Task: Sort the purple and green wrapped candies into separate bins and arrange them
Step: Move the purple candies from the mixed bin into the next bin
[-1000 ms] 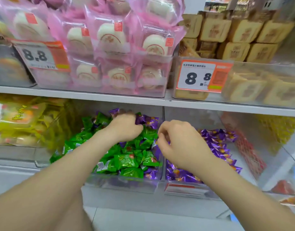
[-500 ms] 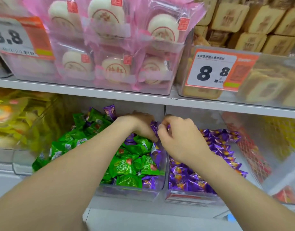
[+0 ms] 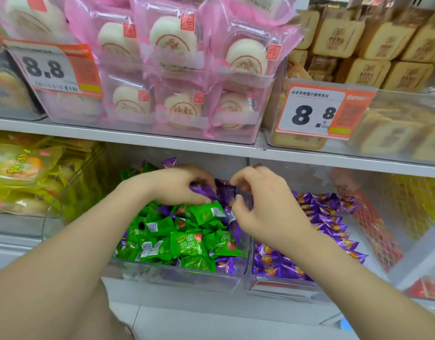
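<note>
The left hand (image 3: 174, 185) curls its fingers (image 3: 201, 179) round a bunch of purple candies (image 3: 203, 191) at the back of the left bin (image 3: 177, 273), above the green candies (image 3: 187, 241). The right hand (image 3: 268, 209) pinches a purple wrapper (image 3: 227, 192) just beside them, over the wall shared with the right bin (image 3: 280, 288), which holds more purple ones.

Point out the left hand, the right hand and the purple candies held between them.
left hand (image 3: 177, 186): head view, back of the hand.
right hand (image 3: 268, 209): head view, back of the hand.
purple candies (image 3: 225, 191): head view, wrapper between the fingertips.
</note>
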The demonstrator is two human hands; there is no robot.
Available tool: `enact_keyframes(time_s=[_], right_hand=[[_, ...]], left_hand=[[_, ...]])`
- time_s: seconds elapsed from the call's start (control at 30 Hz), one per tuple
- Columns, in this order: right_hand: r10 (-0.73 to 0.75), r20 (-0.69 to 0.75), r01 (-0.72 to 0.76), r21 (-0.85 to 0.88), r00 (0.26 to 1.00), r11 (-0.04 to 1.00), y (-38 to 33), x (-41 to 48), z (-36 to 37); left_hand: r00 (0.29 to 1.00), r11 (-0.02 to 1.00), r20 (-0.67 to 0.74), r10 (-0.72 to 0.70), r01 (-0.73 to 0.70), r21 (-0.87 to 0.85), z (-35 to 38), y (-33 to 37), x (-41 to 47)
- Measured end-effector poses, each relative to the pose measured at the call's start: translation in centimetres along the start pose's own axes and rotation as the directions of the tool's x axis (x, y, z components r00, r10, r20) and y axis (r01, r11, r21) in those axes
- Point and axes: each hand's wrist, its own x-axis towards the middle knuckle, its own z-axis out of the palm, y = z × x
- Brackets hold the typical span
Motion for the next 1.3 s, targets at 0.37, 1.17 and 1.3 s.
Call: enact_keyframes(time_s=[0.37, 1.17, 1.3], right_hand=[[-0.024, 0.267, 0.05, -0.09, 0.963, 0.995, -4.2, 1.5, 2.7], [0.403, -0.11, -0.292, 0.522, 0.908, 0.801, -3.7, -0.8, -0.2], [0.624, 0.078, -0.469, 0.734, 0.777, 0.492, -2.5, -2.1, -1.8]], left_hand=[[0.991, 0.97, -0.124, -0.059, 0.027, -0.241, 0.0, -0.3, -5.0], [0.931, 0.902, -0.36, -0.062, -0.103, -0.42, 0.7, 7.6, -7.4], [0.919, 0.908, -0.393, 0.021, -0.182, -0.378, 1.8, 10.0, -7.0]])
